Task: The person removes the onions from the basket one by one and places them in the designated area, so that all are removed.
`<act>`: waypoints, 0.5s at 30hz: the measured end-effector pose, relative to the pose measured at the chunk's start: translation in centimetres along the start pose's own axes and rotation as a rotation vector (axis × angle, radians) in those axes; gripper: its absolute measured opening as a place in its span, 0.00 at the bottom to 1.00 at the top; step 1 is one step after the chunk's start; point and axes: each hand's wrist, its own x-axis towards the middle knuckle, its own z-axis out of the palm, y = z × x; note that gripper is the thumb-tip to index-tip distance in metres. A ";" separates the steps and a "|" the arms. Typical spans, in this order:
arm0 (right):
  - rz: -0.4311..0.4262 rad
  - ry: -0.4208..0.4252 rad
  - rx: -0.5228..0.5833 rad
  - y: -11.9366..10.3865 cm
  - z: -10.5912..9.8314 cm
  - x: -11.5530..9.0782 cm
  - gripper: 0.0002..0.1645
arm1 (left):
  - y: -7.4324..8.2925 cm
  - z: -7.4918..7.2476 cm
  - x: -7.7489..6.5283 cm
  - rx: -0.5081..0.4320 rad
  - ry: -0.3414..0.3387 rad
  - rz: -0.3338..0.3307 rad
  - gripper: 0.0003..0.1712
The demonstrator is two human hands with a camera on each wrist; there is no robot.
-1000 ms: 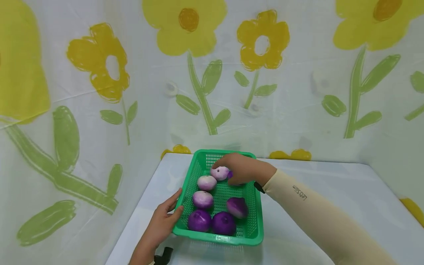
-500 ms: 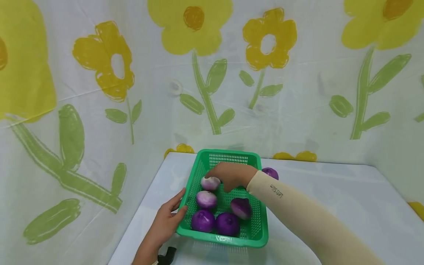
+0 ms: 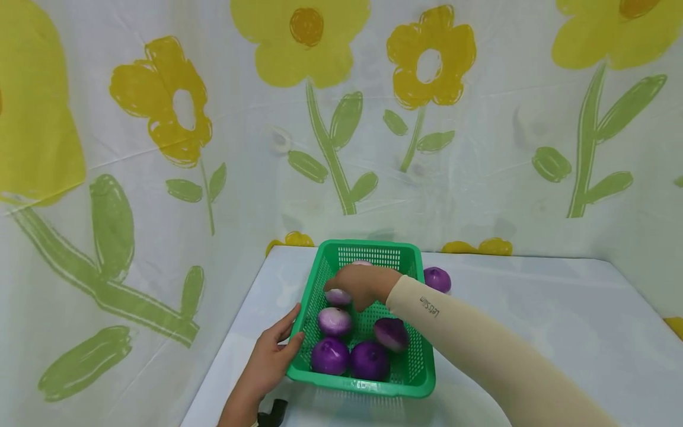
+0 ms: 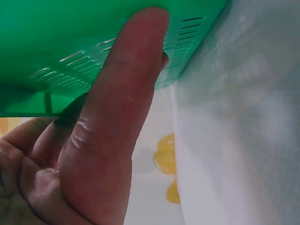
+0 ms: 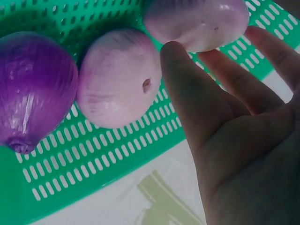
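Observation:
A green plastic basket (image 3: 363,386) with slotted walls holds several purple and pale onions. My left hand (image 3: 269,356) is at its left side, fingers extended against the outer wall; in the left wrist view the straight thumb (image 4: 133,70) lies on the green plastic. Reaching over the basket, my right hand (image 3: 356,286) has its fingers around a pale onion (image 3: 338,298) at the left wall. The right wrist view shows the thumb and fingers about that onion (image 5: 201,26), another pale onion beside it, then a purple onion (image 5: 35,89). The hand hides part of the basket floor.
A purple onion (image 3: 437,279) sits outside, right of the basket, on the white table (image 3: 533,332). Another pale onion (image 3: 361,263) shows behind the right hand. Two dark purple onions and a tilted one (image 3: 392,334) occupy the basket's near end. A flower-printed cloth (image 3: 480,148) hangs behind.
My right hand has moved left and nearer, from the basket's far right part to the pale onion. The purple onion outside the basket has come into view. My left hand stays at the basket.

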 end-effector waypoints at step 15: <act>-0.022 0.025 -0.057 0.3 0.9 1.4 0.46 | -0.1 -0.2 -0.1 0.022 -0.006 0.027 0.37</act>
